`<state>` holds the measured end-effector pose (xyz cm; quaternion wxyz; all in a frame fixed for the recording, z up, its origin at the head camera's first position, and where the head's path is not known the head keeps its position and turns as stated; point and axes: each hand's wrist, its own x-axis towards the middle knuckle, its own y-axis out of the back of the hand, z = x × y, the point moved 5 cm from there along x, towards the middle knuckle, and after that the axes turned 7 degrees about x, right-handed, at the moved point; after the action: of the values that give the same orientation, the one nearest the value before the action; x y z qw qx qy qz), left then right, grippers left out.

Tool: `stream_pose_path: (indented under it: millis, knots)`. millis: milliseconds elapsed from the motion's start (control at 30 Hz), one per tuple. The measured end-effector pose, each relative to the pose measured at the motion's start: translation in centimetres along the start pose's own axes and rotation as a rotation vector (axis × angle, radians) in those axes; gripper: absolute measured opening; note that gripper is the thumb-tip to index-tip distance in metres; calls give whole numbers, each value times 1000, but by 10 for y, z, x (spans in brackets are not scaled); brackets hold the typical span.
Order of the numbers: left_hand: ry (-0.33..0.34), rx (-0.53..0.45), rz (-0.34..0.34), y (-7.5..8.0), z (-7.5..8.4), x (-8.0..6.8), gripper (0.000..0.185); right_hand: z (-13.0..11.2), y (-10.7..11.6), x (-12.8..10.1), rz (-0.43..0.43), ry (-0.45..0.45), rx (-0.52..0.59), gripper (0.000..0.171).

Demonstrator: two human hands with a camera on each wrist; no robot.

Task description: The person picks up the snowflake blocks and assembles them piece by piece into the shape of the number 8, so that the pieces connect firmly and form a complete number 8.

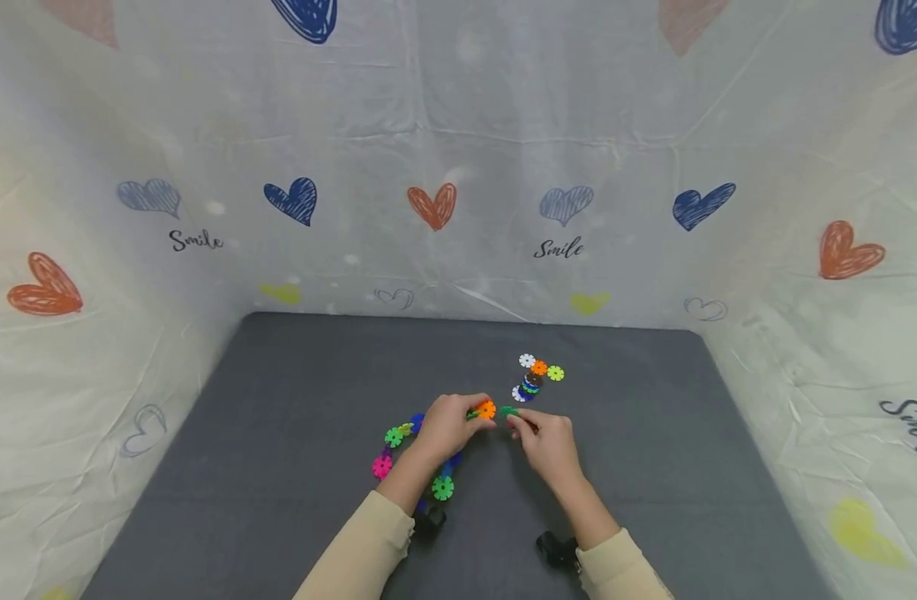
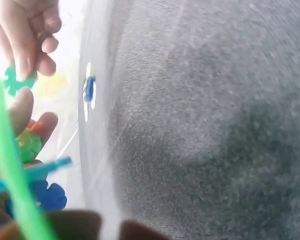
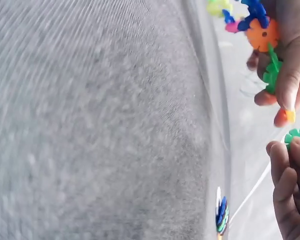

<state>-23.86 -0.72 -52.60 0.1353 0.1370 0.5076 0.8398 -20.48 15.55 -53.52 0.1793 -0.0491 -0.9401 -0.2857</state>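
My left hand [image 1: 445, 423] pinches an orange slotted snowflake disc [image 1: 488, 409] at the end of a chain of interlocked plastic discs. That chain curves under and around the left wrist, with a pink disc [image 1: 382, 466] on its left and a green disc [image 1: 443, 487] on its right; the wrist hides part of it. Between thumb and fingers, my right hand [image 1: 550, 446] holds a loose green disc [image 3: 297, 136] by its edge. In the right wrist view a small gap separates this disc from the left fingertips. More chain discs, one of them blue [image 2: 51, 196], show in the left wrist view.
Beyond the hands lies a small group of loose discs, with white [image 1: 527, 360], orange [image 1: 539, 367] and yellow-green [image 1: 555, 373] ones beside an overlapping pile [image 1: 531, 383]. The dark grey tabletop [image 1: 293, 383] meets a pale heart-printed cloth [image 1: 488, 158] behind and at both sides.
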Motion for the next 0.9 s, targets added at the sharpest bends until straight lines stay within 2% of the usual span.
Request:
stream_pose_path:
  millis: [67,200,267,400,500,567,667,733,800,900]
  knots:
    - [-22,23,-6,0,1,1,46,-1,1,0,9,48,-24,8]
    - [-52,82,-1,0,4,1,42,-11,-2,-2,5,216,-179,10]
    - [-66,87,0,0,6,1,40,-14,-3,-4,18,273,-239,11]
    - [-98,40,-23,-1,8,2,34,-20,-5,-6,51,335,-290,11]
    - [-104,31,-39,-1,8,2,36,-21,-7,-7,58,346,-289,10]
    - [-92,50,-41,-2,7,2,40,-19,-9,-6,27,313,-281,9]
    - [-35,50,-50,-6,2,2,42,-10,-11,-3,-69,161,-234,13]
    - [33,-9,-58,-8,-2,3,44,0,-10,0,-123,31,-208,21]
    - [109,-109,-66,-10,-7,4,46,11,-4,3,-144,-91,-184,27]
    - [191,-249,-87,-13,-13,4,55,27,9,11,-112,-195,-179,30]
